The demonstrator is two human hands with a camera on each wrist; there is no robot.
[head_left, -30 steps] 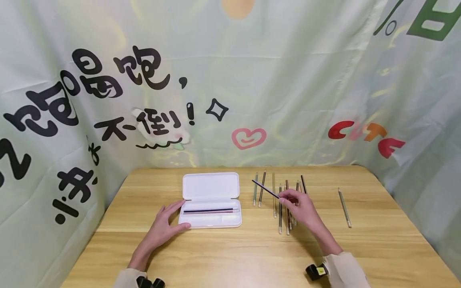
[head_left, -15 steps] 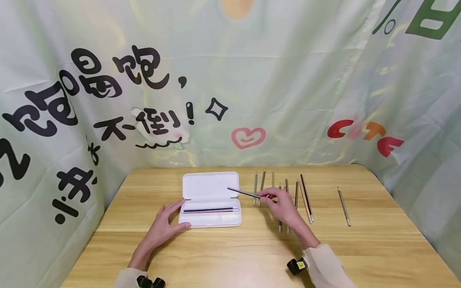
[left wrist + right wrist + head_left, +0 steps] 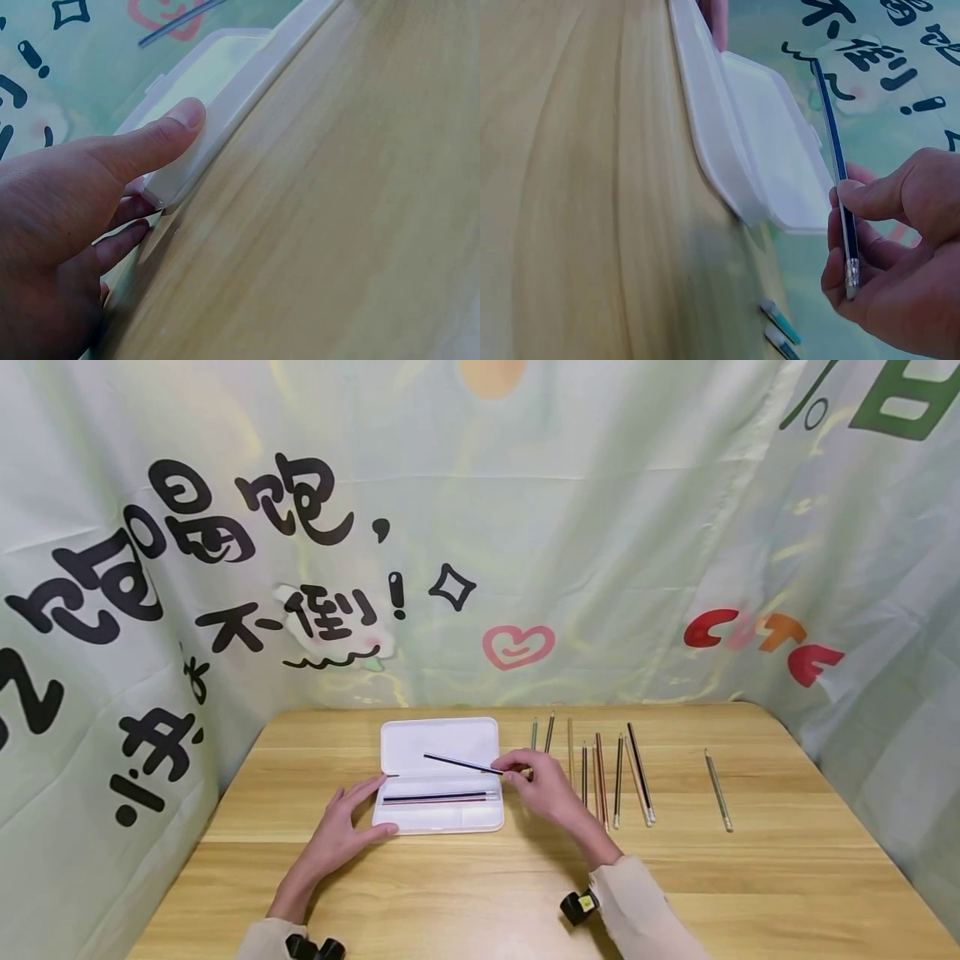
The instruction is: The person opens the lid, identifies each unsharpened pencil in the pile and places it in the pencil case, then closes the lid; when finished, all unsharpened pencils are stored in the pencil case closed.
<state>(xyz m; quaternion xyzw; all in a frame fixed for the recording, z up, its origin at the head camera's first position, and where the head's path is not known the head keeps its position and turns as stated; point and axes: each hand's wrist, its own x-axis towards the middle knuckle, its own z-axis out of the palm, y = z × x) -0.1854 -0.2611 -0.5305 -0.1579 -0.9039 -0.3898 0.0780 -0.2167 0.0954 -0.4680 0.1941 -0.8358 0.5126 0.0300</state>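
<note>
A white pencil case point(image 3: 438, 739) lies open on the table, its lid folded back. Two or so pencils point(image 3: 435, 797) lie lengthwise in its tray. My left hand point(image 3: 337, 829) holds the case's left end, thumb on the front wall point(image 3: 180, 169) and fingers around the far left side. Between thumb and fingers, my right hand point(image 3: 546, 789) pinches a dark striped pencil point(image 3: 829, 124) near its eraser end. That pencil hangs above the case, roughly level with the hinge, its other end pointing left.
Several loose pencils point(image 3: 618, 785) lie in a row right of the case, partly hidden behind my right hand. A single pencil point(image 3: 717, 789) lies farther right on the wooden table point(image 3: 420, 893). A printed cloth point(image 3: 600, 552) hangs behind the table.
My right hand has carried the pencil leftward from the row of pencils to over the case, turning it nearer to level. My left hand has stayed on the case.
</note>
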